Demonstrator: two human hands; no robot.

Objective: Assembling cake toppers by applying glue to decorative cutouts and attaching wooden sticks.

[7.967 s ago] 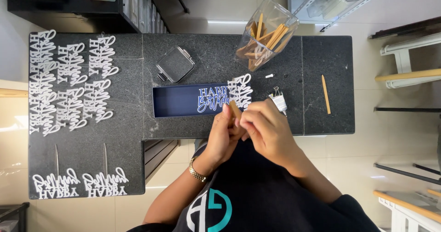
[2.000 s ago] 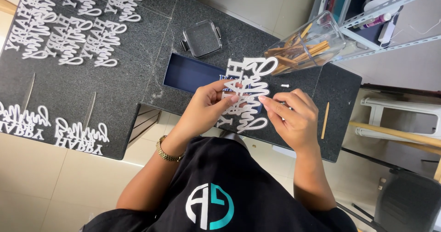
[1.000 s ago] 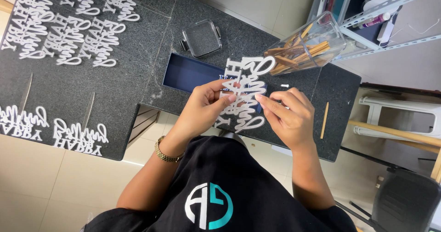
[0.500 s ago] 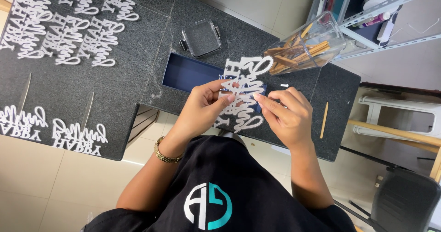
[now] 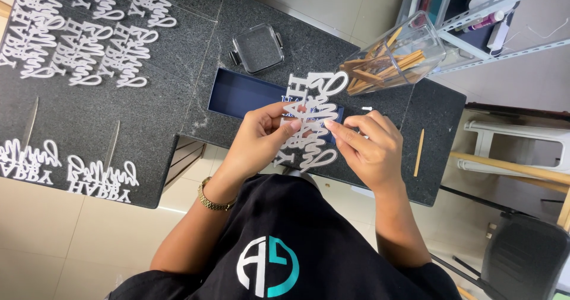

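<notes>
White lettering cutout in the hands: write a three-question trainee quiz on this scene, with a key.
1. True or false: both hands hold the white lettering cutout.
2. What fills the clear tipped container? A) wooden sticks B) scissors C) beads
3. The loose wooden stick lies beside which hand?

Key: 1. True: left hand and right hand pinch it. 2. A. 3. The right hand.

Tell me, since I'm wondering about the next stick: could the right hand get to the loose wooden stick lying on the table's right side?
Probably yes. The wooden stick lies alone on the dark granite table, just right of the right hand, with nothing between them. But that hand is pinching the white cutout lettering together with the left hand.
</notes>
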